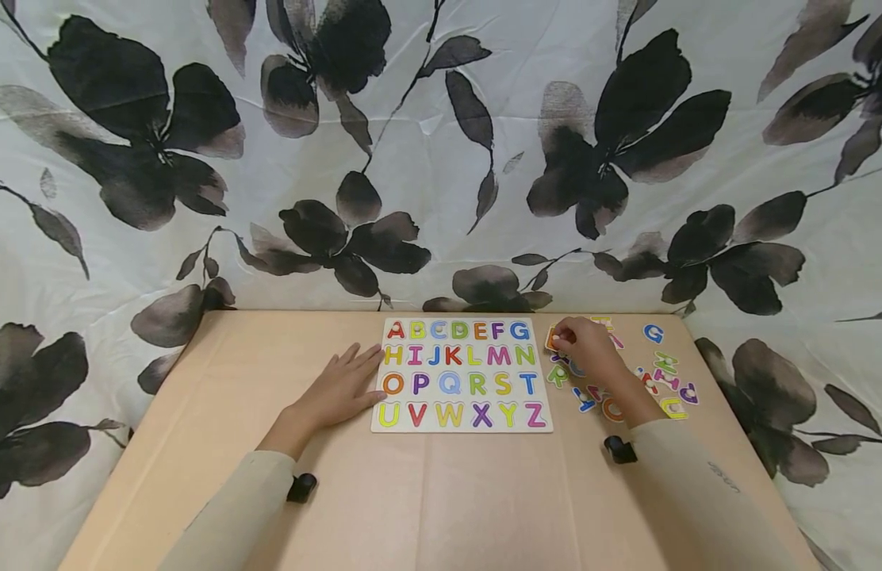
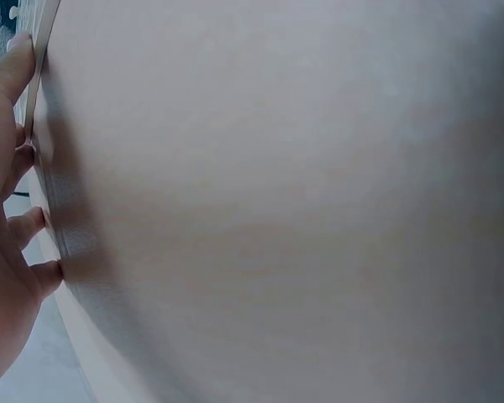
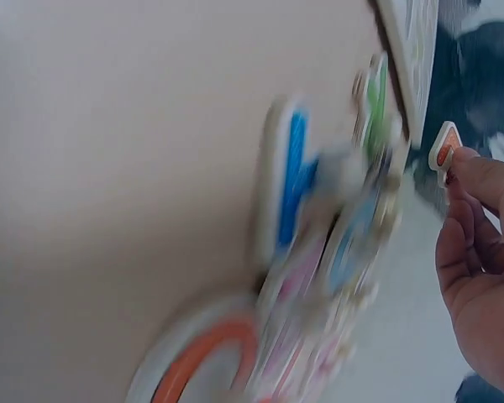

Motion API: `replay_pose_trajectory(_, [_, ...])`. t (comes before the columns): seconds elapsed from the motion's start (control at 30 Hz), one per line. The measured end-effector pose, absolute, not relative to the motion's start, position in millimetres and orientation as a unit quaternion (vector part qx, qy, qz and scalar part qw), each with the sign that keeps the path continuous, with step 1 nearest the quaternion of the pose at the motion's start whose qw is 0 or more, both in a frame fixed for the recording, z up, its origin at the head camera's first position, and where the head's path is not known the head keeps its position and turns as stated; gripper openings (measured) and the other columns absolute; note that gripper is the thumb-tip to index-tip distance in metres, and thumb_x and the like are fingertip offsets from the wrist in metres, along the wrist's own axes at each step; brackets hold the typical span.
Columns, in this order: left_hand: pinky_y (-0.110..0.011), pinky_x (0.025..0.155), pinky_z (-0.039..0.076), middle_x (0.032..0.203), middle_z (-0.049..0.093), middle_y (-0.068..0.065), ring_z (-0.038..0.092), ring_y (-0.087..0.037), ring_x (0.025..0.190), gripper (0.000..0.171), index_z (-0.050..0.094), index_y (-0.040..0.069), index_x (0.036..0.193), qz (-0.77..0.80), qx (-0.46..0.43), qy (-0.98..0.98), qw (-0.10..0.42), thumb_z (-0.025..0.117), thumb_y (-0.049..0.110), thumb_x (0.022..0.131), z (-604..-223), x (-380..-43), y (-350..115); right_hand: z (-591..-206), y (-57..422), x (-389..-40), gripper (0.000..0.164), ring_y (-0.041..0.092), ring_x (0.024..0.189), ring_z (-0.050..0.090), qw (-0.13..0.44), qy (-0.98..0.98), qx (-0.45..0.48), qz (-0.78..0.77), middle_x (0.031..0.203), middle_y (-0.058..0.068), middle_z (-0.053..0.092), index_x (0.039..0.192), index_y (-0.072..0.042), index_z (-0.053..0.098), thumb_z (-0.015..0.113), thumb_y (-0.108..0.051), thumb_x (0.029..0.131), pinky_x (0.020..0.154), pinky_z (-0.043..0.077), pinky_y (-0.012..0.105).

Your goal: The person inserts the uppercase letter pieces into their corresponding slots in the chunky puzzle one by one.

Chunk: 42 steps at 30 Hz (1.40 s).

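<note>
Beside the board (image 1: 464, 400), right hand (image 1: 591, 347) pinches an orange piece (image 3: 446, 144), long axis near upright in wrist view; left hand (image 1: 345, 385) spread.

**Left hand (image 2: 4, 277) spread at nine o'clock**

Its fingers (image 2: 47, 275) point inward, the uppermost at a thin board (image 2: 47, 21) near ten-thirty. The tan surface (image 2: 302, 210) stretches to three o'clock, a soft shadow (image 2: 77, 189) beside the fingertips.
</note>
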<state>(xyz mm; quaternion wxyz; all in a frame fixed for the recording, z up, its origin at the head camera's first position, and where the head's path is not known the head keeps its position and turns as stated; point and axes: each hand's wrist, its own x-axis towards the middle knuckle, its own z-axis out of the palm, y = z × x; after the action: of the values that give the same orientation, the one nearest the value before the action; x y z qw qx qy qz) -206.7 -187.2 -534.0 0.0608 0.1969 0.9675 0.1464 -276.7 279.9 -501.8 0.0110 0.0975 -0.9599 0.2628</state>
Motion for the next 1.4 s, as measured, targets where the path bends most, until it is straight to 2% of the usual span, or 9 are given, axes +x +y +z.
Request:
replay_pose_trajectory(0.3, [-0.069, 0.124, 0.018, 0.170, 0.030, -0.005, 0.019, -0.043, 0.158, 0.082, 0.033, 0.014, 0.163, 0.152, 0.208, 0.965, 0.058, 0.063, 0.055, 0.098, -535.8, -204.7, -188.3, -507.6, 224.4, -288.7, 0.010, 0.023, 0.088, 0.057, 0.016, -0.951, 0.130, 0.281, 0.096, 0.007, 0.065, 0.106, -0.007, 0.070, 0.071, -0.014, 0.098, 0.077, 0.053, 0.034])
replay_pose_trajectory(0.57, [-0.069, 0.124, 0.019, 0.170, 0.030, -0.005, 0.019, -0.043, 0.158, 0.082, 0.033, 0.014, 0.163, 0.149, 0.209, 0.965, 0.054, 0.063, 0.053, 0.098, -535.9, -204.0, -191.0, -509.9, 191.1, -306.1, 0.009, 0.021, 0.086, 0.056, -0.006, -0.953, 0.144, 0.267, 0.095, 0.006, 0.062, 0.103, -0.011, 0.069, 0.070, -0.020, 0.100, 0.076, 0.050, 0.033])
replay_pose_trajectory(0.83, [-0.070, 0.123, 0.020, 0.170, 0.031, -0.006, 0.020, -0.044, 0.157, 0.082, 0.034, 0.013, 0.163, 0.149, 0.209, 0.965, 0.052, 0.064, 0.053, 0.098, -535.0, -199.6, -196.4, -508.7, 154.9, -310.9, 0.008, 0.019, 0.086, 0.056, -0.026, -0.958, 0.158, 0.237, 0.094, 0.005, 0.061, 0.102, -0.010, 0.069, 0.071, -0.017, 0.100, 0.075, 0.051, 0.030])
replay_pose_trajectory(1.1, [-0.069, 0.123, 0.019, 0.170, 0.031, -0.004, 0.019, -0.043, 0.158, 0.082, 0.033, 0.015, 0.163, 0.154, 0.211, 0.964, 0.049, 0.064, 0.054, 0.097, -537.7, -197.1, -198.4, -512.9, 144.4, -307.7, 0.004, 0.018, 0.088, 0.058, -0.019, -0.964, 0.167, 0.206, 0.095, 0.004, 0.062, 0.100, -0.011, 0.070, 0.071, -0.015, 0.099, 0.077, 0.052, 0.029])
replay_pose_trajectory(1.4, [-0.068, 0.124, 0.018, 0.170, 0.030, -0.004, 0.018, -0.042, 0.159, 0.083, 0.033, 0.015, 0.163, 0.156, 0.213, 0.963, 0.051, 0.064, 0.054, 0.097, -535.5, -197.4, -195.5, -516.5, 145.9, -307.3, 0.010, 0.019, 0.092, 0.060, -0.029, -0.966, 0.166, 0.196, 0.102, 0.007, 0.065, 0.108, -0.010, 0.073, 0.069, -0.016, 0.100, 0.087, 0.058, 0.033])
